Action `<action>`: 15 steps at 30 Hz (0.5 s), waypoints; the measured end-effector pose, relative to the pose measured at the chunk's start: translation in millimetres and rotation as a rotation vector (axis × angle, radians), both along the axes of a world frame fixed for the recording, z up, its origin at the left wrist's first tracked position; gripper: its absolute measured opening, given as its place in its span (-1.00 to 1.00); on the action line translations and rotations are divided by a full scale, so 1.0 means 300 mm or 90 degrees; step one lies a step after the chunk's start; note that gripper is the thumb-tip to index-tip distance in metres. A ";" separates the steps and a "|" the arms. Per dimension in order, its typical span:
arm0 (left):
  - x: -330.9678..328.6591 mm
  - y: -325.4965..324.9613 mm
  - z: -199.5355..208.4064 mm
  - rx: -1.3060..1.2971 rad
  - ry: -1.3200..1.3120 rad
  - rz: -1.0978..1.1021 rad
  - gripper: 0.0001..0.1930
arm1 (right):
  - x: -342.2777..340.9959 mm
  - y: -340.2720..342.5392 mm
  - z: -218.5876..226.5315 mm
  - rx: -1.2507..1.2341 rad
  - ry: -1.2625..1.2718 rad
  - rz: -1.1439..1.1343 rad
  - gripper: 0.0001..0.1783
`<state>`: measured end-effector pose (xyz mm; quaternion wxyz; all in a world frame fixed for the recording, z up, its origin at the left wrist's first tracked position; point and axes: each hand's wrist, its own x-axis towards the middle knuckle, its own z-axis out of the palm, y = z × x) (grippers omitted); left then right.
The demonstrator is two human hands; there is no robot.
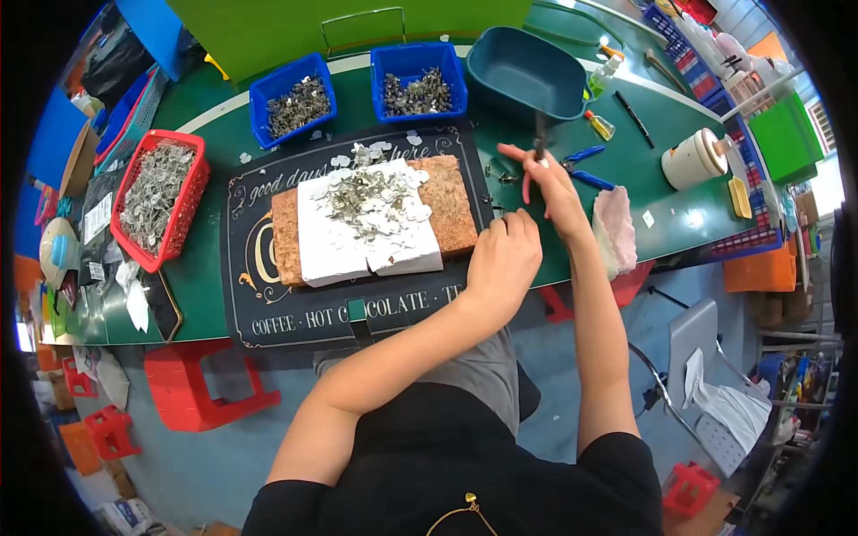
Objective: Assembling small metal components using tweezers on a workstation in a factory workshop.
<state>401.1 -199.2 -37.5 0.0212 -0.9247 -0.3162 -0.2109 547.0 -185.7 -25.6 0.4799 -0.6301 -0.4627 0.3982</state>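
Observation:
My right hand (559, 192) grips a pair of red-handled pliers (525, 189), their dark jaws smeared by motion and pointing away from me. To its left, my left hand (506, 259) is closed with fingertips bunched together; whatever they hold, if anything, is hidden. Just beyond those fingertips, several small dark metal pieces (507, 177) lie on the green table. Left of my hands, a heap of small metal parts (366, 204) covers a white block (331, 255), which rests on a brown cork-like slab (453, 205).
Two blue bins (261, 107) of metal parts stand at the back, beside a dark teal basin (527, 76). A red basket (198, 183) of clear pieces is at left. On the right lie blue-handled pliers (590, 179), a pink cloth (614, 228) and a white canister (693, 163).

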 end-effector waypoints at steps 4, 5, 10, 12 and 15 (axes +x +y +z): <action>-0.116 -0.080 0.058 -0.043 -0.023 -0.101 -0.61 | -0.023 0.056 -0.026 0.065 0.014 0.120 -0.75; -0.162 -0.090 0.077 -0.124 -0.026 -0.166 -0.57 | -0.045 0.051 -0.003 0.031 0.023 0.131 -0.74; -0.354 -0.034 0.184 -0.317 -0.167 -0.248 -0.67 | -0.072 -0.042 0.042 0.041 -0.002 0.091 -0.73; -0.364 -0.013 0.203 -0.330 -0.222 -0.250 -0.68 | -0.109 -0.083 0.060 0.132 -0.030 0.059 -0.75; -0.354 -0.027 0.209 -0.173 -0.346 -0.285 -0.67 | -0.285 -0.154 0.170 0.099 -0.297 -0.119 -0.71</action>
